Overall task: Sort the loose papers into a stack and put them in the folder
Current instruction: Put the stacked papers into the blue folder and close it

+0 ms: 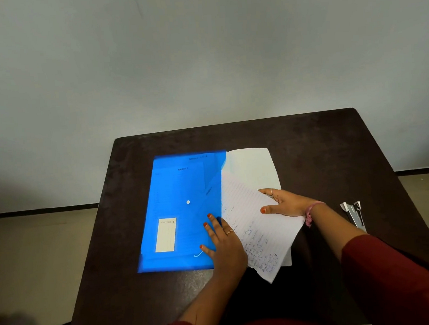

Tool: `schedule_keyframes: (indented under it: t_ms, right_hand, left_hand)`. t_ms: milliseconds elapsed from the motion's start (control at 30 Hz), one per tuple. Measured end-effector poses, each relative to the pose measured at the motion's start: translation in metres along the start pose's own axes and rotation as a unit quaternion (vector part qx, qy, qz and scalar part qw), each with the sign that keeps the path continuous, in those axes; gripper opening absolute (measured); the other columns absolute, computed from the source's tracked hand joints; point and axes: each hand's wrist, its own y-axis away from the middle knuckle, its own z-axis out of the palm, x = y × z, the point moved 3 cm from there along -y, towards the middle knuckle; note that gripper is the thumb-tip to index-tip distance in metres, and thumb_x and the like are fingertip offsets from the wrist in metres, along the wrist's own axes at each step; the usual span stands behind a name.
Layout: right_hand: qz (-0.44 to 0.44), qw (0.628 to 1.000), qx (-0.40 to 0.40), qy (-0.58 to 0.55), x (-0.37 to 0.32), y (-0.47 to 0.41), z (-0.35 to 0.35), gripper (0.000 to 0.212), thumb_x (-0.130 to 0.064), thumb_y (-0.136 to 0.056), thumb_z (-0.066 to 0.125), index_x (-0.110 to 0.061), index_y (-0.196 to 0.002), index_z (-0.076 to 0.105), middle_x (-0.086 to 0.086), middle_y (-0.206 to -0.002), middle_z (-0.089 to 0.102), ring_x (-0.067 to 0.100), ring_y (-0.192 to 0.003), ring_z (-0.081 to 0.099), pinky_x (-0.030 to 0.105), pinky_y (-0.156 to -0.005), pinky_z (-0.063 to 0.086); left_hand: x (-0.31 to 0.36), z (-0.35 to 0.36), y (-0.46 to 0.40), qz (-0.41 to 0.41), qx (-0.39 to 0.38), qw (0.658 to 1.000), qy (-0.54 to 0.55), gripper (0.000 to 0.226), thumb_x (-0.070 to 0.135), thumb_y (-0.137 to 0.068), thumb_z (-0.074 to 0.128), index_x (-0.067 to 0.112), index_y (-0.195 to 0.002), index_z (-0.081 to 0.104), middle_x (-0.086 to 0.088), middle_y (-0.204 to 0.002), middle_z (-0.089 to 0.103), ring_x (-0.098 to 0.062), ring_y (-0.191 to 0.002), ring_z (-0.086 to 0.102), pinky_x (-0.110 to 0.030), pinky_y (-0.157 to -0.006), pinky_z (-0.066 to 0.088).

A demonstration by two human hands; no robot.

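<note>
Right hand (287,204) has its grip on the lined sheet (260,233), thumb on top and the other fingers seemingly underneath, pinching its near-right edge and holding it at a slant over the mouth of the blue folder (181,211). Left hand (223,241) lies flat with fingers spread, pressing on the folder's right-hand part to hold it steady on the bench (323,153). From the single head view, the folder lies left of centre with its flap side toward the right, and printed pages already show faintly through the blue plastic. Another white sheet (252,169) sticks out from the folder's right edge beneath the lined one (whether it is fully tucked in I cannot tell). A small metal stapler (355,215) lies well apart at the right. The step in hand looks like the feeding-in of paper, so stacking seems largely done. Next move would call for squaring the slanted sheet with the opening and sliding it leftward, the left hand lifting the flap enough to let it pass.
</note>
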Motion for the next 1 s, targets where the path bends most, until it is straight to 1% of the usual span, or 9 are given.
schedule_keyframes:
  t_ms: [133,267,433,533,667,733,833,900,1000]
  right_hand:
    - [0.011,1.000,0.015,-0.007,-0.007,-0.014,0.002,0.053,-0.028,-0.093,0.059,-0.025,-0.140,0.036,-0.010,-0.140,0.044,0.014,-0.129,0.044,0.034,-0.109,0.037]
    - [0.023,0.997,0.071,0.020,-0.013,-0.027,0.006,0.065,-0.036,-0.093,0.057,-0.021,-0.148,0.026,-0.005,-0.152,0.032,0.019,-0.138,0.034,0.035,-0.114,0.030]
    - [-0.003,0.993,0.117,0.001,-0.024,-0.041,0.018,0.058,-0.032,-0.095,0.054,-0.019,-0.146,0.029,-0.001,-0.150,0.035,0.022,-0.137,0.036,0.033,-0.109,0.032]
    - [0.001,0.989,0.143,-0.027,-0.028,-0.048,0.021,0.059,-0.030,-0.096,0.053,-0.017,-0.147,0.026,0.000,-0.152,0.033,0.022,-0.137,0.035,0.033,-0.110,0.031]
    - [-0.005,0.982,0.182,-0.057,-0.035,-0.054,0.028,0.059,-0.032,-0.096,0.052,-0.018,-0.147,0.026,0.001,-0.151,0.034,0.022,-0.135,0.038,0.034,-0.109,0.033]
    - [0.000,0.979,0.198,-0.056,-0.039,-0.056,0.038,0.060,-0.032,-0.097,0.050,-0.016,-0.148,0.023,0.002,-0.153,0.031,0.023,-0.136,0.036,0.034,-0.110,0.031]
    - [-0.002,0.973,0.224,-0.062,-0.048,-0.059,0.056,0.061,-0.029,-0.098,0.048,-0.014,-0.149,0.018,0.005,-0.155,0.027,0.024,-0.139,0.032,0.033,-0.112,0.027]
    - [-0.018,0.971,0.227,-0.073,-0.052,-0.060,0.070,0.063,-0.026,-0.099,0.048,-0.012,-0.150,0.014,0.006,-0.156,0.024,0.024,-0.141,0.029,0.030,-0.113,0.023]
    - [-0.038,0.979,0.177,-0.092,-0.055,-0.062,0.091,0.068,-0.027,-0.099,0.048,-0.012,-0.151,0.007,0.005,-0.157,0.019,0.021,-0.143,0.026,0.020,-0.109,0.021]
  left_hand:
    - [0.003,-0.005,-0.003,-0.011,-0.034,0.999,0.010,0.069,0.016,-0.101,0.037,0.007,-0.151,-0.009,-0.010,-0.156,-0.027,-0.032,-0.145,-0.019,-0.065,-0.110,0.010]
    - [0.004,-0.007,-0.004,-0.020,-0.052,0.998,0.022,0.072,0.013,-0.100,0.040,0.009,-0.151,-0.011,-0.008,-0.155,-0.030,-0.030,-0.144,-0.023,-0.065,-0.110,0.007]
    - [0.005,-0.009,-0.002,-0.022,-0.063,0.997,0.030,0.071,0.009,-0.100,0.036,0.011,-0.151,-0.013,-0.006,-0.152,-0.036,-0.029,-0.142,-0.026,-0.066,-0.109,0.003]
    - [0.004,-0.009,-0.004,-0.021,-0.061,0.997,0.044,0.071,0.005,-0.099,0.033,0.012,-0.150,-0.016,0.001,-0.122,-0.066,-0.029,-0.141,-0.029,-0.066,-0.109,0.001]
    - [0.003,-0.005,-0.007,-0.017,-0.057,0.997,0.047,0.071,0.002,-0.098,0.030,0.011,-0.149,-0.018,0.005,-0.096,-0.075,-0.029,-0.141,-0.030,-0.067,-0.109,0.001]
    - [0.004,-0.007,-0.008,-0.013,-0.053,0.997,0.047,0.070,0.002,-0.098,0.029,0.010,-0.149,-0.017,0.004,-0.111,-0.070,-0.030,-0.141,-0.030,-0.066,-0.109,0.004]
    - [0.004,-0.011,-0.006,-0.010,-0.060,0.997,0.046,0.069,0.002,-0.098,0.030,0.008,-0.150,-0.015,-0.007,-0.149,-0.041,-0.031,-0.141,-0.028,-0.066,-0.110,0.006]
    - [0.002,-0.014,-0.004,-0.009,-0.070,0.997,0.043,0.069,0.003,-0.098,0.030,0.008,-0.150,-0.015,-0.009,-0.152,-0.034,-0.031,-0.141,-0.028,-0.064,-0.111,0.006]
    - [0.000,-0.021,-0.004,0.004,-0.095,0.994,0.060,0.068,0.004,-0.099,0.030,0.011,-0.150,-0.015,-0.007,-0.154,-0.032,-0.029,-0.142,-0.027,-0.061,-0.113,0.003]
